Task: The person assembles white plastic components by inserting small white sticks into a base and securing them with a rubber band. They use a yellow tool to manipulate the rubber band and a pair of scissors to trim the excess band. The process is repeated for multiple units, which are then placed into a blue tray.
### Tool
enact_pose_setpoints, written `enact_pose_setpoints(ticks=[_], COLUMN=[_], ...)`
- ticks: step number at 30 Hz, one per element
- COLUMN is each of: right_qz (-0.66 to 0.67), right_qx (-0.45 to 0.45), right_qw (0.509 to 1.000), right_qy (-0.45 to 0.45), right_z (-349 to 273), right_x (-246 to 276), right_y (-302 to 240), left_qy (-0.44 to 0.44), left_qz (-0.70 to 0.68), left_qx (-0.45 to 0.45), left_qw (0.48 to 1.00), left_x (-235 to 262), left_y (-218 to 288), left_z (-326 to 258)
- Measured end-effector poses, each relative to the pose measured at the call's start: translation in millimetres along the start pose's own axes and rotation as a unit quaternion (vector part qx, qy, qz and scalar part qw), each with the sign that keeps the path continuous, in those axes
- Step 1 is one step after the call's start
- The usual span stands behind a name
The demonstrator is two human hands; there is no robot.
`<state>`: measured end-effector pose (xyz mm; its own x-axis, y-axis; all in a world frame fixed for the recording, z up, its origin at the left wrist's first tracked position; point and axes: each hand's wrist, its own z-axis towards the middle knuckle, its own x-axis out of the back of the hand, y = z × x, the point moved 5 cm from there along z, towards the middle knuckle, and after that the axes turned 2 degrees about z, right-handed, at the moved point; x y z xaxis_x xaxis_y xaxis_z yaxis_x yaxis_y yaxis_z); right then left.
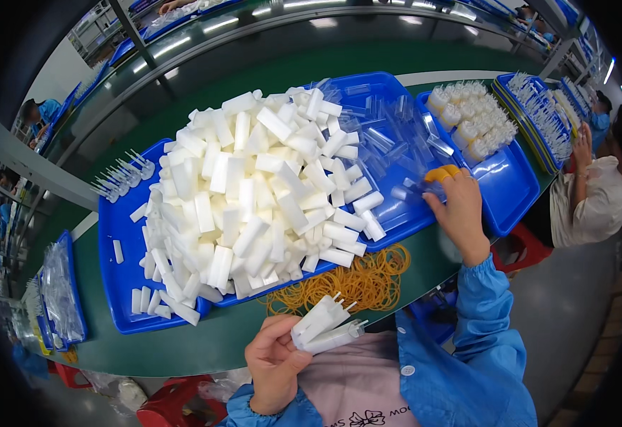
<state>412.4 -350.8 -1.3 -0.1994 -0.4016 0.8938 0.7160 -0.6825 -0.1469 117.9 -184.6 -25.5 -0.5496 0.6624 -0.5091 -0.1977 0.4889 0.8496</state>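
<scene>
Green worktop (pixel 133 350) ran across the room in the head view, with a dark conveyor line beyond its far side and a co-worker (pixel 599 188) seated at the right. Near the middle and left, a heap of white blocks (pixel 247 192) stood in blue trays (pixel 112 292), some white spiky parts (pixel 122 178) lying at its far left. To the right of the heap, clear plastic pieces (pixel 382 139) lay loose in a blue tray (pixel 407 220), and farther right sat a tray of pale, clustered parts (pixel 471 121). Tan rubber bands (pixel 368 277) lay piled at the near edge. On the near side, the left hand (pixel 277 356) was closed around a small bundle (pixel 325 327) of white parts with thin tips sticking out toward the right. The right hand (pixel 460 206), orange covers (pixel 442 173) on its fingertips, was bent over the near right clear pieces; whether it gripped one could not be told. Picking a clear piece seemed the step in hand, and the next move appeared to call for a light pinch on a single piece, with the bundle held steady.
</scene>
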Motion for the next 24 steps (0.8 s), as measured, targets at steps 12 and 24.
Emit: enact_pose_setpoints(ticks=[12, 24], right_qz=[0.597, 0.707], right_qx=[-0.110, -0.093], right_qw=[0.794, 0.690], right_qy=[-0.010, -0.123], right_z=[-34.0, -51.4], right_x=[49.6, 29.2], right_y=[-75.9, -106.6], left_qy=[-0.003, -0.075], left_qz=[-0.007, 0.241], left_qx=[0.030, -0.081], left_qw=[1.000, 0.964], left_x=[-6.1, -11.6], left_y=[-0.2, 8.5], left_z=[-1.6, -8.1])
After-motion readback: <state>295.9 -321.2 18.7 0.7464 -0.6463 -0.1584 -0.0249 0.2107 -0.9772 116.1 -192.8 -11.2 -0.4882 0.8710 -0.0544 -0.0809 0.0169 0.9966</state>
